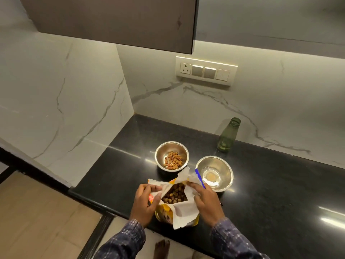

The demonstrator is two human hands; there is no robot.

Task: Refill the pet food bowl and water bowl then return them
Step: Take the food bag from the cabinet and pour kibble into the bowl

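A yellow pet food bag (183, 210) stands open near the front edge of the black counter, brown kibble showing inside. My left hand (144, 204) grips the torn left flap of the bag. My right hand (205, 201) pinches the right flap and holds the mouth apart. Behind the bag a steel food bowl (160, 156) holds a small heap of kibble. To its right a second steel bowl (226, 171) has a little clear water at the bottom.
A green glass bottle (227, 135) without a cap stands by the marble back wall. The black counter (270, 193) runs off to the right. A switch panel (205, 70) is on the wall, and a dark cabinet (115, 21) hangs overhead. The marble side wall closes the left.
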